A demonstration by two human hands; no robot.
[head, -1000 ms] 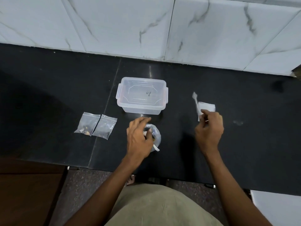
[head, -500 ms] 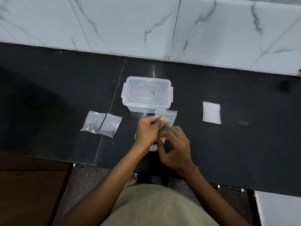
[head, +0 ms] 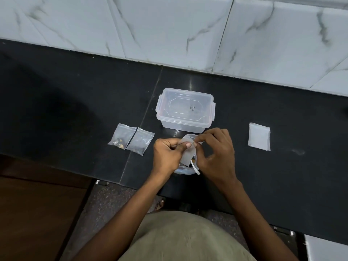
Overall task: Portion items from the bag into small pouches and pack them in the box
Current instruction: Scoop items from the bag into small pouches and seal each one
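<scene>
A second ago the right hand (head: 216,153) was out at the stack of empty pouches (head: 259,139), right of the box (head: 185,110). It has since come in front of the box, where both hands now pinch one pouch (head: 187,149). The left hand (head: 168,155) has left the bag (head: 185,169).

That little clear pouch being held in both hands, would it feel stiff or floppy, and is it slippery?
Probably floppy: the pouch curves and sags between the left hand and right hand. Likely very light, being thin see-through film. Possibly slippery, since it looks glossy.
</scene>
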